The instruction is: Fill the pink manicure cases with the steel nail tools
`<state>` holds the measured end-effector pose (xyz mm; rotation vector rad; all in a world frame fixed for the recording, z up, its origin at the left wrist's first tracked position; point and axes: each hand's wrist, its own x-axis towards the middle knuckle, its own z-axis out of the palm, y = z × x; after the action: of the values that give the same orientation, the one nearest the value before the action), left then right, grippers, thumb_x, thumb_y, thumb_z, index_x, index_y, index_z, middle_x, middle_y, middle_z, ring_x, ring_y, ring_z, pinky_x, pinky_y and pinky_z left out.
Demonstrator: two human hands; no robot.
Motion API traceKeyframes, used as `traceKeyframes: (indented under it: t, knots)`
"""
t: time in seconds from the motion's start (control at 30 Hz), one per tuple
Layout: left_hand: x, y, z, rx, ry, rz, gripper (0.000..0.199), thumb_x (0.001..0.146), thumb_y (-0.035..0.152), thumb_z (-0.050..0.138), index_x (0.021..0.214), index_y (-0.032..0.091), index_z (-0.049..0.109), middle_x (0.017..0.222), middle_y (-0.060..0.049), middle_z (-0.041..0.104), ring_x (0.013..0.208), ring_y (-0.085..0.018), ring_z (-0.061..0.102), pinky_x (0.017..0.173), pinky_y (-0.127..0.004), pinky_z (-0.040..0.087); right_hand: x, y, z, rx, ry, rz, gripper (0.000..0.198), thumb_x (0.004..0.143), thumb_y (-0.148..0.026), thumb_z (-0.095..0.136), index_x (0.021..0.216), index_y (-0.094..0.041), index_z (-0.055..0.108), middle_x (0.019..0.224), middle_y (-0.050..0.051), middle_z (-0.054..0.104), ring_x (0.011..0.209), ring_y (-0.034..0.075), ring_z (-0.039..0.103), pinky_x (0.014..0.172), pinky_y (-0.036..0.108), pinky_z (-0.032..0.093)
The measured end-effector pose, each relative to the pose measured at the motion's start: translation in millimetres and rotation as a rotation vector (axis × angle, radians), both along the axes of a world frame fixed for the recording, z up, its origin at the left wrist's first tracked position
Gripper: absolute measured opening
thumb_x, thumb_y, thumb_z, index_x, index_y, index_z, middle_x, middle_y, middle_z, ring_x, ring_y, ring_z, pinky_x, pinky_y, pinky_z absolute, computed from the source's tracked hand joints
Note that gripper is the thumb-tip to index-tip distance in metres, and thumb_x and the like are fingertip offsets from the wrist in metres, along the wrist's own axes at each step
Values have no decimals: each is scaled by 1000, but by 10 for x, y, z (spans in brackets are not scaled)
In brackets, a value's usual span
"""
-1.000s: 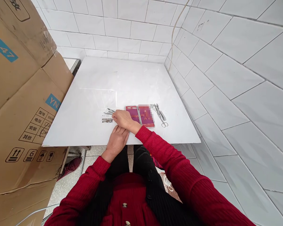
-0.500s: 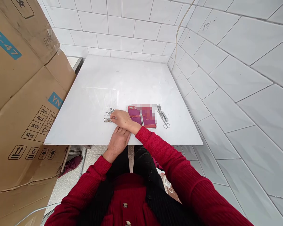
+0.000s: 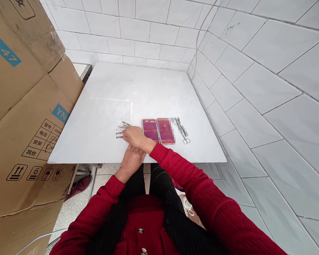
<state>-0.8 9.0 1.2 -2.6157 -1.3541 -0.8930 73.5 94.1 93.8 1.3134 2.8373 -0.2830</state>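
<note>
Steel tools [image 3: 119, 135] seem to be handled by the right hand [image 3: 136, 137] beside the left hand [image 3: 132, 160], neither grip's state discernible, fingertip care likely needed next.

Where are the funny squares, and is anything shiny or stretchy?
Head view: blocky pixels cover part of the open manicure case; head view: a pale reflection shows on the white table; head view: the cardboard box looks stretched, probably by a wide lens.

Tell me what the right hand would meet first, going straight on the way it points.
The right hand would likely meet the metal nail clippers first, right by its fingers; whether it touches them or hovers just above is unclear.
</note>
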Motion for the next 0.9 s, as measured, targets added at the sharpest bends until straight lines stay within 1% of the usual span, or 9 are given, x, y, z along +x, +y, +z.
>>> traceKeyframes:
  t: [0.13,0.27,0.4,0.53,0.63,0.77,0.9]
  knots:
    - [-2,-9,0,-19,-4,8,21,101,16,54,103,17,75,96,-12,77,99,-31,73,93,-50,57,-19,1,-4,24,-41,38,25,101,-18,55,110,-13,77,111,14,75,103,26,69,81,32,52]
    - [-1,-12,-7,-42,-17,5,20,100,16,54,100,17,74,96,-12,78,98,-31,73,96,-50,56,-5,-3,-23,53,-21,61,27,103,-21,51,107,-14,77,112,13,73,100,24,68,81,32,52]
    - [3,-12,-16,-43,3,23,20,99,15,55,99,16,75,93,-11,78,93,-30,74,94,-48,56,-46,5,-81,69,-56,100,28,100,-12,49,101,-13,77,110,13,73,94,22,67,81,32,51]
    - [1,-9,-23,-71,23,39,21,98,17,55,96,17,76,90,-10,78,89,-31,74,90,-48,57,-91,24,-135,90,-44,175,23,97,-9,54,105,-10,76,110,16,73,97,25,68,85,36,52]
    - [-2,-4,-20,-80,44,40,24,100,18,53,93,18,75,87,-10,78,85,-31,74,86,-48,58,-114,35,-104,91,-37,231,22,95,-6,56,104,-9,76,109,18,74,101,26,69,88,37,52]
    - [0,-7,-7,-61,73,53,28,102,22,51,88,17,74,81,-11,77,79,-31,73,79,-47,59,-142,35,-8,69,-85,255,27,93,1,52,101,-8,77,105,19,76,100,26,70,86,37,52]
    - [4,-18,-7,-61,32,53,25,101,22,54,88,19,74,81,-10,76,81,-30,73,83,-46,59,-141,37,-17,67,-53,238,27,96,-2,51,103,-8,77,108,18,76,102,26,70,87,37,52]
